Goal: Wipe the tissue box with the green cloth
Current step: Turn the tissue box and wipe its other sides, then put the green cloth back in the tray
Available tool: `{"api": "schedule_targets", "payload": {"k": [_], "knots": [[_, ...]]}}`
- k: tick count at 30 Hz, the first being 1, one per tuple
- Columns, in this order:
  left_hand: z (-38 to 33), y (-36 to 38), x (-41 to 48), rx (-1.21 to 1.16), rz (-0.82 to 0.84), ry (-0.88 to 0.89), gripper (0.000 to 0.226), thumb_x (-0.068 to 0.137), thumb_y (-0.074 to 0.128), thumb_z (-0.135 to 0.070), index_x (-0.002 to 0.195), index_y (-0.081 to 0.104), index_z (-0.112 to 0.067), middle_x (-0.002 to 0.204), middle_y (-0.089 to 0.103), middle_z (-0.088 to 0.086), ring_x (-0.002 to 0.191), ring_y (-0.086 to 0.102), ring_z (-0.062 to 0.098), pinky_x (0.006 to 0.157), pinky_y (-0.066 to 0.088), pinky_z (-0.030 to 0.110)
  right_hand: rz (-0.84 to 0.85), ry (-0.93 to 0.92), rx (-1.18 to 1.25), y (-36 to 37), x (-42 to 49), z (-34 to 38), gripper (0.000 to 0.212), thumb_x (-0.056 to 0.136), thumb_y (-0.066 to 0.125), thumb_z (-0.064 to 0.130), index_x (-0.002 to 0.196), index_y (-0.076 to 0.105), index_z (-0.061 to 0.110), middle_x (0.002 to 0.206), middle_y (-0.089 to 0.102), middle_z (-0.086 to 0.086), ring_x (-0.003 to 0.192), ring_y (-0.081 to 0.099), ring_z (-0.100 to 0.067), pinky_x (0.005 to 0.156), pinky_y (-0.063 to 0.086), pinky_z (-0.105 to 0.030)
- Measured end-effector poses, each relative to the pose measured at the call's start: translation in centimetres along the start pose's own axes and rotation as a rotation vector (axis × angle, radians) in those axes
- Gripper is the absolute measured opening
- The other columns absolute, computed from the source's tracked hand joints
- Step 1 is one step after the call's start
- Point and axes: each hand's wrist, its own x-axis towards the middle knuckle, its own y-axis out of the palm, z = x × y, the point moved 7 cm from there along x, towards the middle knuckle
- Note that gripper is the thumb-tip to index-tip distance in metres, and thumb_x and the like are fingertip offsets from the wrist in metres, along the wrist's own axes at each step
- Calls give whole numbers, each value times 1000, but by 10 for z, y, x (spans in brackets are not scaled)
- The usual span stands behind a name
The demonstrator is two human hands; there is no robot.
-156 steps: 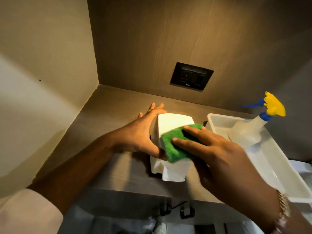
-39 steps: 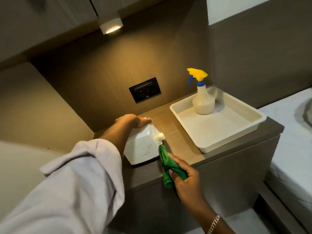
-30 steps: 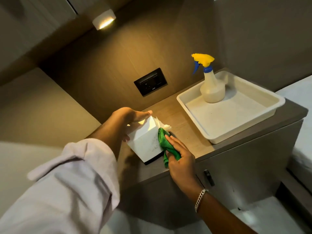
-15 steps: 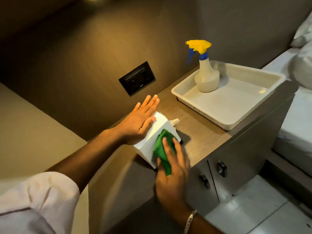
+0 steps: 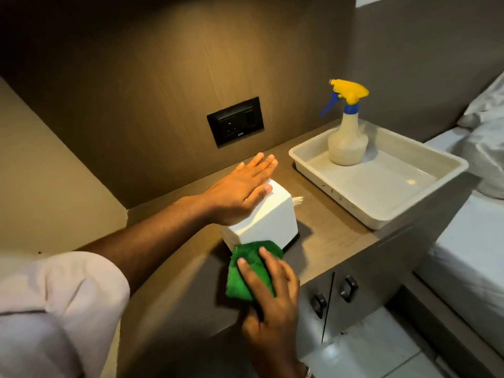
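Observation:
A white cube tissue box (image 5: 275,219) lies on its side on the brown bedside counter (image 5: 327,227), a tissue tip (image 5: 297,199) poking out towards the right. My left hand (image 5: 240,192) rests flat on the box's upper face, fingers straight and together. My right hand (image 5: 272,290) presses the folded green cloth (image 5: 245,271) against the box's lower near corner and the countertop, fingers spread over the cloth.
A white plastic tray (image 5: 381,214) sits at the right of the counter with a spray bottle (image 5: 346,137) standing in it. A black socket plate (image 5: 236,121) is on the wooden back wall. Cabinet doors with dark handles (image 5: 349,289) lie below; a bed (image 5: 469,241) at the right.
My right hand has slid the green cloth down from the box's near face to its lower corner and onto the counter. My left hand stays flat on the box.

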Motion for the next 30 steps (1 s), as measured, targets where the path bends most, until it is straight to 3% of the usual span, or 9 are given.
{"api": "schedule_targets", "payload": {"k": [4,6,11,15,19,22,24,26,30], "knots": [[-2,1,-2,29,0,-14,64,94,13,-47,151,-2,-21,162,-7,-1,147,-15,12,121,-2,42,-156,279,116,-27,22,-41,82,69,47,-6,131,47,47,145,29,34,135,31,-14,102,44,-52],[-2,1,-2,32,2,-22,64,95,14,-46,151,-2,-21,162,-7,-1,147,-14,12,121,-1,43,-169,297,174,-28,34,-47,82,73,49,-7,132,44,50,142,26,40,136,30,-7,101,46,-51],[-1,1,-2,53,-4,-36,64,95,13,-46,151,-3,-21,162,-8,-1,146,-15,12,121,-4,42,-6,219,204,0,4,-11,87,69,50,-5,130,42,56,145,25,35,135,29,-13,98,49,-47],[-1,1,-3,57,6,-58,65,94,12,-49,151,-5,-24,162,-11,-2,145,-17,12,120,-6,42,163,16,175,6,-25,14,84,62,58,-2,129,50,47,147,38,20,130,39,-18,99,45,-44],[3,-4,-8,125,-2,-147,65,96,13,-53,150,-7,-23,162,-12,0,146,-16,12,121,-3,48,216,-23,215,-47,15,8,81,64,58,-7,128,53,43,146,42,18,133,39,-17,103,43,-38],[5,-3,-19,88,-22,-309,73,93,13,-61,150,-8,-21,161,-14,-1,146,-17,13,120,-6,47,192,-106,230,-116,84,-4,72,71,59,-9,129,55,33,146,45,11,136,38,-11,103,40,-21],[1,3,-29,34,-48,-398,86,83,5,-73,150,-11,-22,159,-19,-3,145,-21,13,119,-8,47,205,-151,120,-155,141,-23,71,70,57,-7,130,55,30,145,46,9,135,38,-5,104,33,-12],[-4,5,-38,33,-86,-463,97,71,-5,-80,149,-14,-23,157,-23,-5,143,-24,14,119,-9,48,283,-193,-92,-173,197,-54,72,67,53,-2,130,54,33,144,47,9,131,42,-11,105,35,-23],[-17,9,-45,65,-121,-608,104,63,-13,-83,148,-16,-23,155,-26,-5,142,-25,13,119,-9,47,645,-329,-484,-138,260,-129,73,72,53,-2,128,49,44,145,47,6,125,45,-27,105,39,-39]]}}
